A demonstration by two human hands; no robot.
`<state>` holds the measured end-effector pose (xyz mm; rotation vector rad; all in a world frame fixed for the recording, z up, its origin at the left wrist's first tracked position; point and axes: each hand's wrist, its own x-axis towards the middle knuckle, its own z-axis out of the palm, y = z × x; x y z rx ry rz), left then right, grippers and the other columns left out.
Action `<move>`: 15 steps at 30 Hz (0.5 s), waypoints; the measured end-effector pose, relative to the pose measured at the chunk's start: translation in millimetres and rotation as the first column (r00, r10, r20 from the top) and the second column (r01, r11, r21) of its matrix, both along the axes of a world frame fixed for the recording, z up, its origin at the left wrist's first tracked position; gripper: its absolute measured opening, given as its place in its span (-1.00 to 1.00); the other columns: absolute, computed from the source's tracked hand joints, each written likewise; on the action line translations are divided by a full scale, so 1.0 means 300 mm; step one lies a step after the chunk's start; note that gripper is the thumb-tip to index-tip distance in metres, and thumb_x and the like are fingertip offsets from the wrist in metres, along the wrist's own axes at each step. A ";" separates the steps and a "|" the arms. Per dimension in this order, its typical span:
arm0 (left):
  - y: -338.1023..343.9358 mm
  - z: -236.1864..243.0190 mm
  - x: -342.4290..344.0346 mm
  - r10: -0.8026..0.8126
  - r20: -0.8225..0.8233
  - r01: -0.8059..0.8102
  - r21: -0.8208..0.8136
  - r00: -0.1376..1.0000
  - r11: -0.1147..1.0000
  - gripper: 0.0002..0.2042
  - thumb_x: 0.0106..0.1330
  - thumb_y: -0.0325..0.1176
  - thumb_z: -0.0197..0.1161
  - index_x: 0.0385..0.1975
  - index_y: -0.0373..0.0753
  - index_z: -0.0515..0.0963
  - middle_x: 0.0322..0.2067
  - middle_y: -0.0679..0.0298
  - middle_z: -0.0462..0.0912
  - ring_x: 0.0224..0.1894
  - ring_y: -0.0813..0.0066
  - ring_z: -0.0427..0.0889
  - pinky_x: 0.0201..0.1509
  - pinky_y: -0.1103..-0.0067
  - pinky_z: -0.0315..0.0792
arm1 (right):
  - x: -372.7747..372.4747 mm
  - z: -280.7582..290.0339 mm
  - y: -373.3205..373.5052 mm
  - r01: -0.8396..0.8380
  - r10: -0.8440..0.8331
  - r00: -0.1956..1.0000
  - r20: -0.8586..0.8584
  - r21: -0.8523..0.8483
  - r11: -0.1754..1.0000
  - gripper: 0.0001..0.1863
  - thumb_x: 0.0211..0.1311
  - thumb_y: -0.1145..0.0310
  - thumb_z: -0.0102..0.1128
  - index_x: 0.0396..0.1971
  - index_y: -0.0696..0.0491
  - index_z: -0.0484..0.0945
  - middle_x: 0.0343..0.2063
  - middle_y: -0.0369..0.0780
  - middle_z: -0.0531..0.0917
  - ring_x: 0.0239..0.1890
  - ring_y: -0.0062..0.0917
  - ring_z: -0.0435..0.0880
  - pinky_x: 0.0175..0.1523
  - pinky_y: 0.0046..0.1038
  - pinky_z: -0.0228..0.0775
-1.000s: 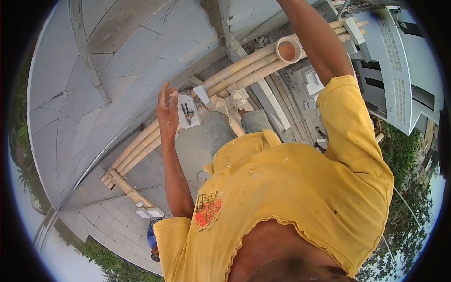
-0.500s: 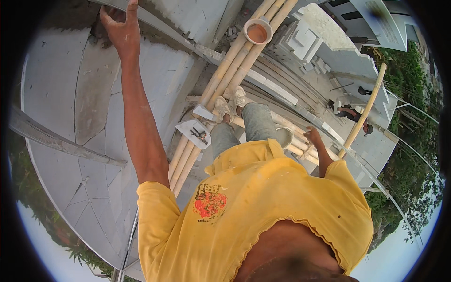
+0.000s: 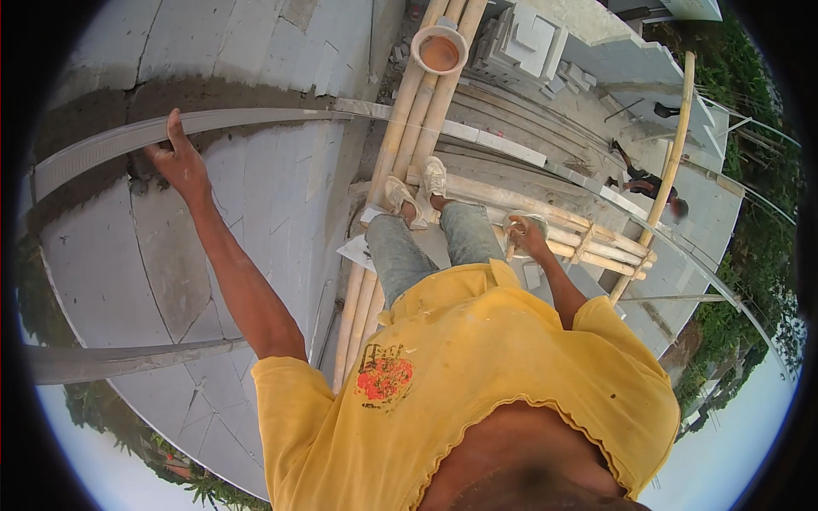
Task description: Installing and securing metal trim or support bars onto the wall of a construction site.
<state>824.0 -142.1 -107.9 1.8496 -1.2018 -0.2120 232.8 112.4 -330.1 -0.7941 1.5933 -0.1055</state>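
1. the two hands are well apart, one out at the wall and the other low on the person's right.
2. the left hand (image 3: pixel 181 170) is spread, a digit raised across a long grey strip (image 3: pixel 256 118) and the others near its lower edge; it seems to touch the strip, but i cannot tell how firmly.
3. that strip runs in a curve along the grey block wall (image 3: pixel 281 187), over a dark, rough band in its surface.
4. a second grey strip (image 3: pixel 145 361) crosses the wall lower down, nearer the person's left sleeve.
5. the right hand (image 3: pixel 532 238) is bent over a small pale bucket (image 3: pixel 539 221), covering part of it; i cannot tell whether the fingers are clamped on its rim.
6. this bucket is just beside the bamboo rails (image 3: pixel 588 228), to the right of the person's legs.
7. farther ahead, a white bucket (image 3: pixel 440 31) with orange-brown contents rests on three bamboo poles (image 3: pixel 411 123).
8. a white tray (image 3: pixel 354 250) shows only partly, just left of the jeans (image 3: pixel 469 234).
9. the pale shoes (image 3: pixel 434 176) are side by side near the poles.
10. pale blocks (image 3: pixel 530 41) are stacked right of the white bucket.
11. another person (image 3: pixel 648 185) is well apart, beyond a slanting bamboo pole (image 3: pixel 673 162).
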 end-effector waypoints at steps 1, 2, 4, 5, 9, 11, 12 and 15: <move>-0.001 -0.002 0.000 0.025 0.015 -0.025 0.021 1.000 0.999 -0.48 0.34 0.00 0.15 0.02 -0.39 0.39 -0.07 0.08 0.45 0.00 0.33 0.43 0.19 0.49 0.23 | -0.006 -0.001 -0.002 -0.007 0.007 1.000 0.017 -0.015 1.000 -0.49 0.17 0.43 0.12 0.16 0.10 0.33 -0.27 -0.25 0.60 -0.32 -0.62 0.55 -0.32 -0.53 0.45; -0.003 -0.002 -0.001 -0.019 0.017 0.019 -0.014 1.000 1.000 -0.48 0.34 0.00 0.15 0.02 -0.39 0.39 -0.07 0.08 0.45 0.00 0.33 0.43 0.19 0.49 0.23 | -0.020 -0.001 0.002 -0.024 0.019 0.998 -0.055 -0.089 0.996 -0.53 0.16 0.44 0.12 0.11 0.12 0.37 -0.28 -0.19 0.63 -0.32 -0.55 0.59 -0.27 -0.50 0.47; -0.003 -0.002 -0.002 0.007 0.008 -0.007 -0.007 1.000 1.000 -0.50 0.35 0.00 0.13 0.00 -0.37 0.39 -0.09 0.10 0.50 0.01 0.34 0.44 0.21 0.49 0.21 | -0.049 -0.005 0.032 0.010 -0.017 0.986 -0.168 -0.044 0.999 -0.57 0.16 0.45 0.10 0.07 0.14 0.42 -0.31 -0.13 0.67 -0.28 -0.45 0.66 -0.16 -0.46 0.48; -0.002 -0.004 -0.003 0.002 -0.003 -0.002 -0.028 1.000 1.000 -0.50 0.35 0.00 0.13 0.00 -0.37 0.39 -0.09 0.10 0.50 0.01 0.34 0.44 0.21 0.49 0.21 | -0.060 -0.009 0.057 -0.023 0.007 0.989 -0.147 -0.103 0.994 -0.57 0.16 0.45 0.10 0.07 0.14 0.42 -0.31 -0.13 0.67 -0.28 -0.45 0.66 -0.16 -0.46 0.48; -0.012 -0.018 0.003 -0.048 -0.051 0.044 -0.081 0.998 0.996 -0.44 0.34 0.01 0.13 0.09 -0.35 0.24 -0.14 0.12 0.58 0.02 0.36 0.46 0.23 0.47 0.23 | -0.065 -0.043 0.138 -0.216 0.172 0.936 -0.306 -0.115 0.970 -0.55 0.08 0.43 0.13 0.04 0.13 0.44 -0.34 -0.09 0.68 -0.24 -0.31 0.68 -0.12 -0.37 0.46; -0.031 -0.037 0.009 -0.087 -0.075 0.079 -0.109 0.993 0.991 -0.42 0.35 0.01 0.13 0.11 -0.34 0.18 -0.15 0.12 0.60 0.01 0.36 0.48 0.23 0.46 0.26 | -0.018 -0.078 0.150 -0.271 0.216 0.905 -0.367 -0.104 0.957 -0.54 0.06 0.41 0.15 0.03 0.12 0.45 -0.33 -0.07 0.68 -0.23 -0.26 0.68 -0.11 -0.34 0.46; -0.036 -0.049 0.014 -0.099 -0.112 0.083 -0.138 0.989 0.987 -0.41 0.34 0.01 0.13 0.13 -0.33 0.14 -0.15 0.11 0.60 -0.01 0.36 0.51 0.21 0.45 0.31 | 0.009 -0.094 0.147 -0.290 0.241 0.893 -0.381 -0.076 0.954 -0.54 0.07 0.41 0.17 0.04 0.12 0.43 -0.31 -0.08 0.67 -0.22 -0.26 0.67 -0.09 -0.35 0.45; -0.041 -0.090 0.044 -0.097 -0.143 0.072 -0.174 0.985 0.982 -0.41 0.33 0.01 0.13 0.10 -0.33 0.13 -0.15 0.10 0.60 -0.06 0.36 0.57 0.14 0.45 0.42 | 0.090 -0.150 0.085 -0.334 0.318 0.865 -0.387 0.028 0.942 -0.52 0.05 0.38 0.22 0.04 0.10 0.43 -0.29 -0.10 0.67 -0.20 -0.24 0.66 -0.06 -0.35 0.44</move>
